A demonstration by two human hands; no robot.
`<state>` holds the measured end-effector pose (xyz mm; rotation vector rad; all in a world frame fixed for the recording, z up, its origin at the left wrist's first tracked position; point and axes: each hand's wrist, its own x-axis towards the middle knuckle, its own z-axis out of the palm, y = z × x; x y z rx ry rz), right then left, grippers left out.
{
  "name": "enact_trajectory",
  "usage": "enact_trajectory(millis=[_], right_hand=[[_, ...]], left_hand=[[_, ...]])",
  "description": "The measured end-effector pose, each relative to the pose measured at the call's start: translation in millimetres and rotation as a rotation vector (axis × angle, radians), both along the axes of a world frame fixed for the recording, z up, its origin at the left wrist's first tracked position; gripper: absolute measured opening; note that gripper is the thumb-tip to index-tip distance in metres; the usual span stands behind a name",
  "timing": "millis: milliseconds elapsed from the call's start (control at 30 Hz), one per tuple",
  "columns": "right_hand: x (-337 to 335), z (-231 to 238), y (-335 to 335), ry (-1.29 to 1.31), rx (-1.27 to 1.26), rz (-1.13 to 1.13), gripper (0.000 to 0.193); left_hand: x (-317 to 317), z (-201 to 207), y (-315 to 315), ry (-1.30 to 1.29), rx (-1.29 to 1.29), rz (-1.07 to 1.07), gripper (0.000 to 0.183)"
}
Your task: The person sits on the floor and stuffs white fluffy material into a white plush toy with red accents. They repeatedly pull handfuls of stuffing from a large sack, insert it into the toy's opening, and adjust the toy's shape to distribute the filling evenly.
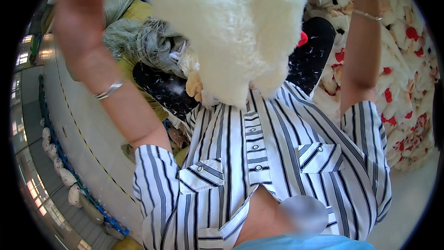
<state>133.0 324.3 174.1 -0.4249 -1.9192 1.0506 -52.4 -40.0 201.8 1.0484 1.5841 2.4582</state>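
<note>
A large cream-coloured fluffy piece, plush or fleece-like point(231, 28), fills the upper middle in front of my chest, its lower end narrowing over my lap. My left hand point(81, 14) is raised at the upper left, apart from the visible part of the fluffy piece. Motion smears it, and its fingers run toward the top edge, so their pose is unclear. On the right only my raised forearm shows; the right hand lies beyond the top edge. Whether either hand touches the piece cannot be seen.
A big heap of cream scraps with red and black bits point(393, 78) spreads along the right. Greenish woven sacks point(138, 41) lie at the left, beside my dark, lint-covered trousers point(317, 41). Farther left runs a pale floor with a yellow-black line point(85, 134) and several whitish bundles point(67, 176).
</note>
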Motion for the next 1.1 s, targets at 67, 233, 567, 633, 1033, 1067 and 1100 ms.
enact_trajectory(millis=[67, 233, 567, 633, 1033, 1067, 1100], right_hand=[[3, -57, 4, -0.112, 0.032, 0.2, 0.037], [41, -206, -63, -0.545, -0.403, 0.336, 0.049], [87, -254, -158, -0.802, -0.976, 0.513, 0.032], [80, -256, -165, -0.487, -0.883, 0.451, 0.03], [88, -199, -128, -0.366, -0.534, 0.343, 0.035], [81, -199, -129, -0.391, -0.488, 0.369, 0.038], [74, -200, -126, -0.417, -0.442, 0.379, 0.04]], left_hand=[[2, -76, 6, 0.052, -0.164, -0.193, 0.033], [78, -242, -29, -0.74, -0.535, -0.354, 0.058], [126, -231, -33, -0.523, -0.877, -0.575, 0.05], [136, -247, -28, -0.548, -0.869, -0.561, 0.045], [87, -191, -43, -0.455, -0.367, 0.042, 0.027], [92, -189, -48, -0.377, -0.391, 0.007, 0.026], [99, -179, -48, -0.3, -0.414, -0.043, 0.025]])
